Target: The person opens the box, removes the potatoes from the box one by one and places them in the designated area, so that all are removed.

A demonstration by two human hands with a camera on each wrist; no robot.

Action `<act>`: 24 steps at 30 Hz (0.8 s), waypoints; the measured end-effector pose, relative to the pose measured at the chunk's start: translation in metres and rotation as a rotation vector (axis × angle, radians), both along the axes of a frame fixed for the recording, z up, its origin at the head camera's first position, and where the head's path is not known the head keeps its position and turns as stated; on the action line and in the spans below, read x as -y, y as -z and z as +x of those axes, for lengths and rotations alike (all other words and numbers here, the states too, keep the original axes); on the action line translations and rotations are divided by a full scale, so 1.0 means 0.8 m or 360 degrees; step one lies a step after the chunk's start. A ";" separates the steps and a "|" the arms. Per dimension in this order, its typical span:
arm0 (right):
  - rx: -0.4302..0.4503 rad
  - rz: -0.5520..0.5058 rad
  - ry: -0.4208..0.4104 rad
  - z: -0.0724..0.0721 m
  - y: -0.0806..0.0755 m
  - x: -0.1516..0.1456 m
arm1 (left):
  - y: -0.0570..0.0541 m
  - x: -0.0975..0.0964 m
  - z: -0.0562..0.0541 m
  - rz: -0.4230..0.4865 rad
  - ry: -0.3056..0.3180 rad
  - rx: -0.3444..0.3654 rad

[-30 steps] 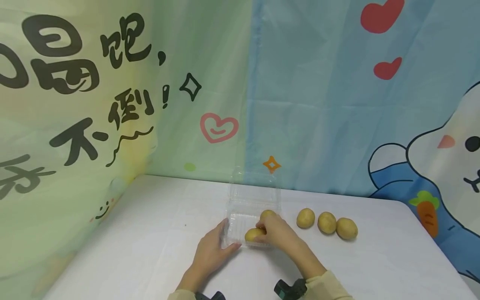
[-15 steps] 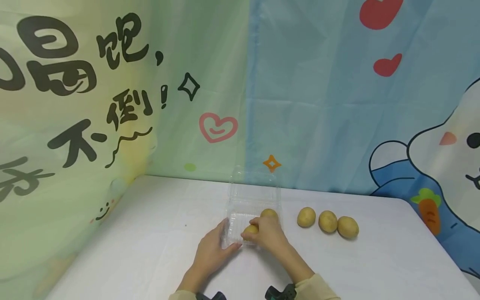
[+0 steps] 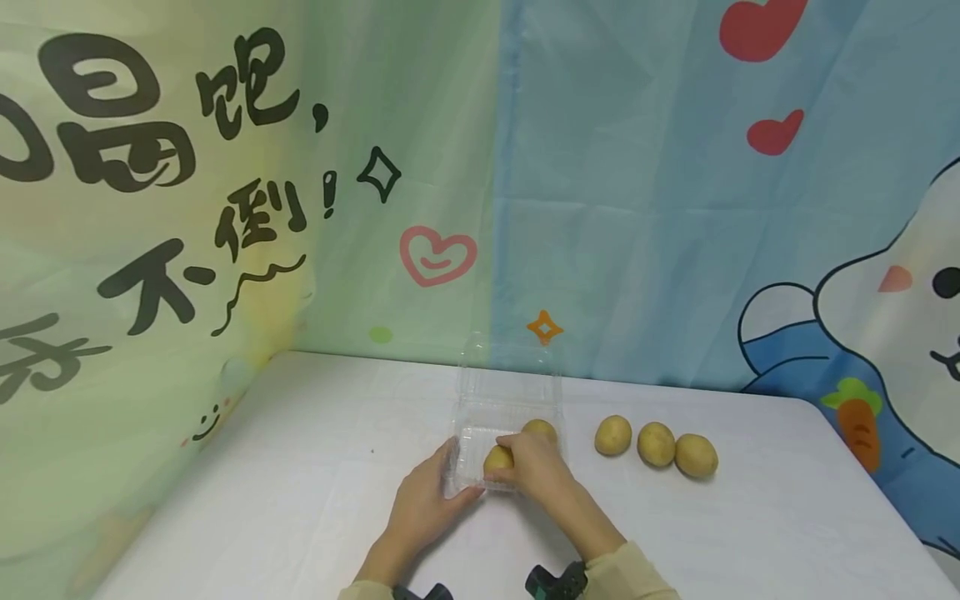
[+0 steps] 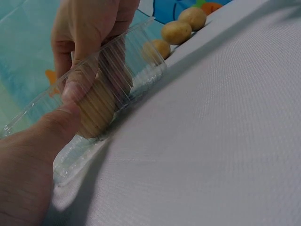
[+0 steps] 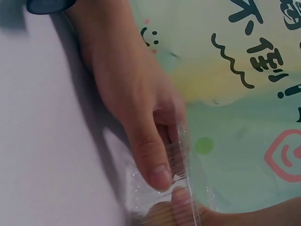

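A clear plastic clamshell box point(image 3: 471, 446) lies on the white table with its lid point(image 3: 506, 382) raised at the back. My left hand point(image 3: 422, 504) grips its near left corner, thumb along the front wall. Inside the box, my right hand point(image 3: 538, 468) holds a yellow potato point(image 3: 498, 460) near the front, fingers on top and thumb on the near side. Behind that hand sits a second potato point(image 3: 540, 428), partly covered. Through the clear wall, the left wrist view shows the held potato point(image 4: 96, 110) low against the box floor.
Three more potatoes stand in a row to the right of the box: one nearest it point(image 3: 613, 435), one in the middle point(image 3: 656, 444) and one farthest point(image 3: 696, 456). A printed cloth backdrop point(image 3: 637, 250) hangs behind the table point(image 3: 300, 483).
My right hand has shifted slightly left inside the box, and the potato under it has turned and moved left. The left hand keeps its grip.
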State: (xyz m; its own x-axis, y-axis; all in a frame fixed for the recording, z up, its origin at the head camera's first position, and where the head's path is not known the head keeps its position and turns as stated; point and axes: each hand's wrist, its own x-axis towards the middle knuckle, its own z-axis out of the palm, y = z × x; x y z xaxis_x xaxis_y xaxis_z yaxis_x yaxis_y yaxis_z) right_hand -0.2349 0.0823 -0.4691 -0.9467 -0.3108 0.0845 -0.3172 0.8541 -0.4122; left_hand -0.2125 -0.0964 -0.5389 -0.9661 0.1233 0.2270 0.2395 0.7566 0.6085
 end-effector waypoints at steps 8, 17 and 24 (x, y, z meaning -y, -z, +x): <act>0.0009 -0.0075 0.0074 -0.001 0.006 0.001 | 0.000 -0.001 0.000 -0.0004 -0.0004 0.0005; 0.0004 -0.0157 0.0084 -0.006 0.012 0.000 | -0.001 0.000 0.000 -0.0001 -0.0005 0.0028; -0.0046 -0.0149 0.0104 -0.010 0.017 0.002 | -0.002 -0.001 0.000 -0.0014 -0.0021 0.0019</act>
